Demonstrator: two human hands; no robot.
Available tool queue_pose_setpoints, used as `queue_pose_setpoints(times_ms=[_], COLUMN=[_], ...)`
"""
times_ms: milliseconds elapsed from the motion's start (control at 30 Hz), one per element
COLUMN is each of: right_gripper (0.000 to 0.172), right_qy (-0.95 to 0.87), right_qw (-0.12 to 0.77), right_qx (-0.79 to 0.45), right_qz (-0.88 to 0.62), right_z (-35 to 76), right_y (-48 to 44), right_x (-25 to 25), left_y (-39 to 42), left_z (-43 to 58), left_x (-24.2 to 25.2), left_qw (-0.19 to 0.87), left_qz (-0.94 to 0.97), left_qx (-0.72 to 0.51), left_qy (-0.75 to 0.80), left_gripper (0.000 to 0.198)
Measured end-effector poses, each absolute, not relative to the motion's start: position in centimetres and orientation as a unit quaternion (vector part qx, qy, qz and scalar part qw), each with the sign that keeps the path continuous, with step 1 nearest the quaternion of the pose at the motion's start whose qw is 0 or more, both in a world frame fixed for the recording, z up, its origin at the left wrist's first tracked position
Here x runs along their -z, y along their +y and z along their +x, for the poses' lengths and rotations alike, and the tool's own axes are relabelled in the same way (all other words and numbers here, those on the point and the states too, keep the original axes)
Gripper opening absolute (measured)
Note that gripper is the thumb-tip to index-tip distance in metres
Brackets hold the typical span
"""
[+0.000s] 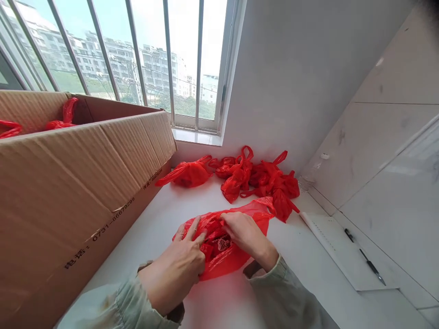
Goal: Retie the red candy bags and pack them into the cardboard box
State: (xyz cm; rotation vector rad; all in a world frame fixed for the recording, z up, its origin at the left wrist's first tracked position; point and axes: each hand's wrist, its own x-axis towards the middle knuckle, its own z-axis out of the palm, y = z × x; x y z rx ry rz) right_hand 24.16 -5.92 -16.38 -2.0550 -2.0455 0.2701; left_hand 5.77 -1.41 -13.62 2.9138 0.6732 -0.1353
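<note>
A red plastic bag (222,269) lies on the white surface in front of me, its mouth gathered open. Inside it are dark red packets, one with a pale printed emblem (223,244). My left hand (183,258) rests on the bag's left side, with its fingers stretched apart over the film and the contents. From the right, my right hand (245,235) reaches into the mouth. Its fingers are bent against the bag's film near the far rim, and their tips are partly hidden.
A tall cardboard box (103,192) with red bags inside stands at left. Several knotted red bags (236,176) lie along the back wall. A clear plastic bottle (313,171) stands in the corner. Paper (338,251) and a black pen (372,266) lie at right. A barred window is behind.
</note>
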Motion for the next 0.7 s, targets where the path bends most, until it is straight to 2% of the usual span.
queue_pose_setpoints(times_ms=[100, 200, 267, 367, 433, 533, 633, 700], right_gripper=[0.021, 0.049, 0.068, 0.081, 0.077, 0.052, 0.026, 0.027], right_qy=[-0.665, -0.607, -0.590, -0.593, -0.595, -0.614, -0.637, -0.635], right_qw=[0.033, -0.054, -0.073, -0.069, -0.065, -0.056, -0.053, -0.055], right_qx=[-0.075, -0.078, -0.082, -0.080, -0.065, -0.032, -0.003, 0.016], right_qz=[-0.742, -0.789, -0.800, -0.798, -0.798, -0.787, -0.769, -0.770], right_z=[25.5, 26.5, 26.7, 26.7, 26.7, 26.8, 27.0, 26.9], right_y=[-7.1, -8.4, -9.0, -9.3, -9.3, -9.1, -9.0, -9.0], right_x=[15.4, 15.0, 14.8, 14.9, 15.2, 16.1, 17.1, 17.6], left_y=[-2.0, -2.6, -2.7, -2.3, -2.0, -1.7, -1.7, -1.8], left_z=[6.1, 6.7, 7.2, 7.9, 8.1, 8.2, 8.1, 8.0], left_x=[12.5, 11.9, 12.4, 13.6, 14.3, 14.6, 14.5, 14.4], left_qw=[0.081, 0.094, 0.095, 0.090, 0.093, 0.095, 0.113, 0.135], left_qz=[0.964, 0.959, 0.959, 0.957, 0.956, 0.959, 0.962, 0.965], left_qx=[0.125, 0.160, 0.156, 0.182, 0.202, 0.201, 0.185, 0.173], left_qy=[0.222, 0.216, 0.216, 0.208, 0.190, 0.174, 0.166, 0.146], left_gripper=[0.014, 0.031, 0.044, 0.056, 0.058, 0.058, 0.046, 0.035])
